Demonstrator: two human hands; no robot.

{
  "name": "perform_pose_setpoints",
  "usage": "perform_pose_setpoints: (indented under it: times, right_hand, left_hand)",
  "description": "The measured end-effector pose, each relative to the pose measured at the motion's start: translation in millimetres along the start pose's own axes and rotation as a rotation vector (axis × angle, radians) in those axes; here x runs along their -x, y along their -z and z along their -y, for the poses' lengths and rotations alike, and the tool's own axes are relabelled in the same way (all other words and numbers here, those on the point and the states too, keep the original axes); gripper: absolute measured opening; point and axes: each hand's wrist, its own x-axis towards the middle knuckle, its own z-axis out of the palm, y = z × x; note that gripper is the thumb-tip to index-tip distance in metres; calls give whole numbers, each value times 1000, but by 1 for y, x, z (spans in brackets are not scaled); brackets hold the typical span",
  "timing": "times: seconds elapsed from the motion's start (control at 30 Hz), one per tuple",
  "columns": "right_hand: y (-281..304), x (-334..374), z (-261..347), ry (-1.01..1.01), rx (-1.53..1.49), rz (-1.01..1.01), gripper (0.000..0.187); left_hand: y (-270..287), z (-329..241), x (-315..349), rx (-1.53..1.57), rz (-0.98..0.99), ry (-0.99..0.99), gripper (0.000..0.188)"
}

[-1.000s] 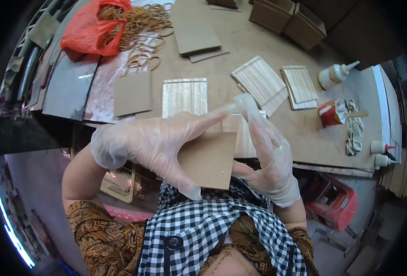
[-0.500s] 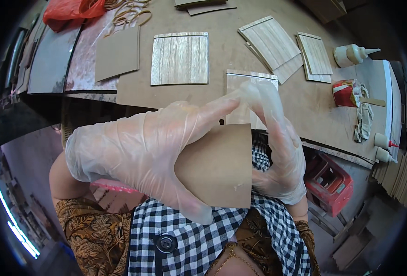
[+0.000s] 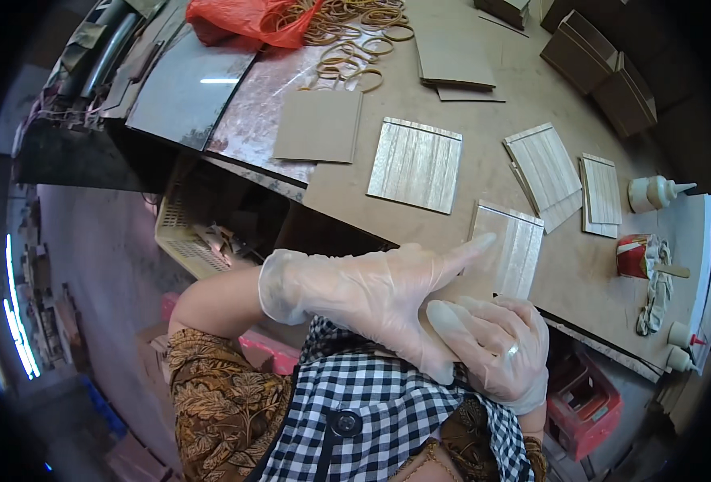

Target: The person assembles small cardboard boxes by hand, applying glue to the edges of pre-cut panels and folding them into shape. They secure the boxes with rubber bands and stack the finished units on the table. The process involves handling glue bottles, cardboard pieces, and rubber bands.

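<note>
Left hand, in a translucent glove: fingers extended and lying together, thumb spread wide from them. Right hand, gloved likewise: fingers bent, side by side, close against the left thumb. Brown board, mostly hidden: between the two hands, in front of the checked apron, at the near edge of the worktop; how firmly either hand's fingers grip it cannot be told.

Beyond the hands, on the worktop: one striped panel, nearest the left fingertips; a second striped panel, flat, farther left; two overlapping groups of similar pieces, to the right; one square brown sheet, left; loose rubber bands, beside a red plastic bag; one white squeeze bottle, on its side; one red-and-white container, near a flat stick.

Below, right: one red stool.
</note>
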Motion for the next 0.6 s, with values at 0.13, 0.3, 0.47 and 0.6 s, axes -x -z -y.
perform_pose_setpoints:
  times: [0.13,0.3,0.47,0.6]
  right_hand:
    - [26,5,-11,-128,72,-62,37]
    - [42,48,-62,-353,147,-551,23]
    - [27,36,-98,-364,-39,-433,28]
    - [13,20,-104,-377,-88,-402,25]
  left_hand:
    - [-8,33,3,27,-229,-298,99]
    - [-24,45,-14,-548,-841,-570,50]
    - [-67,72,-79,-1068,-807,-769,42]
    - [-66,67,-93,-941,-764,-734,44]
